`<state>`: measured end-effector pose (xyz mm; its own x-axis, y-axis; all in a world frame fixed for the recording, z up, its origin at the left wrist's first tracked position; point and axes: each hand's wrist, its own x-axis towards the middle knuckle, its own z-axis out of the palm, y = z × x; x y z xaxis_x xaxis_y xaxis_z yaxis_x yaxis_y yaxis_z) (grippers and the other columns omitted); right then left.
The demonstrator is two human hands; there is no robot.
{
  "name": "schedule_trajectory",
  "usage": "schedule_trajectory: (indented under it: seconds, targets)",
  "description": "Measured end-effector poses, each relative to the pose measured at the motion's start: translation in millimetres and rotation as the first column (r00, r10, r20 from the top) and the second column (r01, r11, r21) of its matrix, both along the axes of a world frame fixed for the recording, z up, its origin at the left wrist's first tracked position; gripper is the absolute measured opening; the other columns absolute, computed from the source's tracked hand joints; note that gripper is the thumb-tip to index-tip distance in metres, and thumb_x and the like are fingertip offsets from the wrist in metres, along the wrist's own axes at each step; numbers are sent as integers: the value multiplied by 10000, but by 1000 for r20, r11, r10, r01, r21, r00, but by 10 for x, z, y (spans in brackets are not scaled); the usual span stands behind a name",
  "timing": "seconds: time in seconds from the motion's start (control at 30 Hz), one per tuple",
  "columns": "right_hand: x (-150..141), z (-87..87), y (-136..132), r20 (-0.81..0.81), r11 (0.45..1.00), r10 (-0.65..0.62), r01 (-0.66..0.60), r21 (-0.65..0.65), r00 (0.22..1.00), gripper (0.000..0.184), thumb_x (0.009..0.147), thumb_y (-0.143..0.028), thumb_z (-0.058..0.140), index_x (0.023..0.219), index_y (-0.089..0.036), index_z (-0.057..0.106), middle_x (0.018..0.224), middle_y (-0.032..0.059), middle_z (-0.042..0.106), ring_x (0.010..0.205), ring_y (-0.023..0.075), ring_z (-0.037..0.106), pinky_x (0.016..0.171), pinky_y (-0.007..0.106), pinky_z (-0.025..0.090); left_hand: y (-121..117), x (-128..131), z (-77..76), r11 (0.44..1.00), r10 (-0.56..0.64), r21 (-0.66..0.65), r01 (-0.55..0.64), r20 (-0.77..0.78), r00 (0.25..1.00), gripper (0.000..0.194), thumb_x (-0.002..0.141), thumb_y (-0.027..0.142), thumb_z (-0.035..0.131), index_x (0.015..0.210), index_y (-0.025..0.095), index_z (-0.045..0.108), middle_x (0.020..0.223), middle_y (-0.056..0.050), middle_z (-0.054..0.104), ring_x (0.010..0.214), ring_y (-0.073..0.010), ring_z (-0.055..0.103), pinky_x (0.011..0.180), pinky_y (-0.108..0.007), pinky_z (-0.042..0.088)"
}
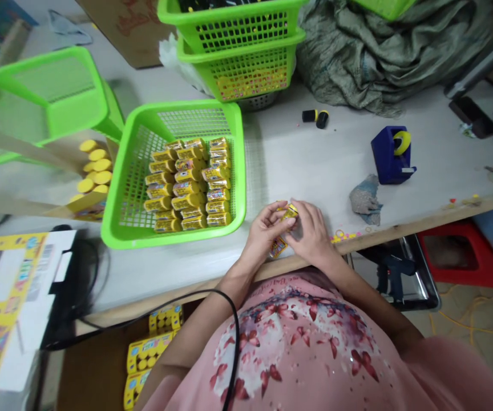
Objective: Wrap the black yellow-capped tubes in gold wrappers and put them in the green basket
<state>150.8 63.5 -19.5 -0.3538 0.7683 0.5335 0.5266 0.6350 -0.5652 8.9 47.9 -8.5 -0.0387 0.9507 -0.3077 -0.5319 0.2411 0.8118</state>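
Logging from my remote post: left hand (267,225) and right hand (310,228), both curled, grasping one yellow tube (290,213) between them, over the table edge (302,260). Just left of the hands: green basket (240,171) packed with tubes (186,185). Farther right: blue tape dispenser (390,154).

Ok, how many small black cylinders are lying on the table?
2, side by side on the white table: the left cylinder and the right cylinder.

A white-topped table (298,165) with a wooden edge is covered by a green plastic basket (238,171), two stacked green baskets (246,74), a blue tape dispenser (383,162), a grey rag (365,200) and a crumpled woven sack (358,51).
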Motion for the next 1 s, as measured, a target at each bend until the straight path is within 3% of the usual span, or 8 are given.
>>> schedule_trajectory:
  seconds: [0.2,0.3,0.5,0.7,0.83,0.9,1.0]
  targets:
    - [64,-10,-11,-70,997,55,-59,-52,996,638,821,-178,588,1409,-226,346,1280,127,598,1173,260,606,1000,462,540,-8,-50,45,947,-263,-133,291,195,945,358,735,395,780,913,90,720,832,-136,771,795,-251,747,714,-327,607]
    - [89,20,-30,-77,993,94,-99,-65,993,661,829,-163,592,1428,-242,326,1302,113,603,1186,244,612,1009,441,541,-9,-67,60,939,-286,-121,321,238,928,329,700,346,812,889,91,725,822,-132,777,754,-252,753,707,-325,615]
    - [92,-4,-12,-60,992,126,-127,-2,990,643,846,-153,600,1428,-223,336,1250,113,637,1173,231,627,987,399,555,0,-71,82,943,-226,-199,268,210,951,304,575,290,876,773,112,731,746,-94,771,676,-216,736,663,-292,602]
    - [57,-40,7,33,990,130,-132,43,991,556,879,-177,589,1390,-224,374,1205,121,652,1139,239,637,950,423,573,-22,-27,45,968,-83,-234,93,49,995,360,466,297,913,728,124,738,650,-33,728,570,-145,661,600,-253,544]
    - [6,-93,2,37,981,168,-171,96,985,547,890,-136,549,1404,-223,382,1194,116,655,1152,242,623,971,438,558,-34,42,-15,994,74,-61,-94,-270,960,368,494,320,896,782,148,744,758,-23,748,671,-148,650,710,-286,531]
    - [-11,-131,-3,14,987,129,-130,91,991,586,895,-142,547,1438,-231,346,1221,120,644,1160,247,616,977,441,552,-27,70,-36,994,113,42,-105,-386,916,353,540,320,873,830,161,748,836,-30,758,748,-165,657,778,-307,526]
    - [9,-129,6,-12,996,64,-64,56,998,645,911,-161,538,1489,-255,268,1267,122,623,1177,244,607,991,442,542,-14,71,-41,995,73,94,-45,-331,941,404,571,290,853,938,172,732,955,-44,757,879,-185,670,876,-323,509]
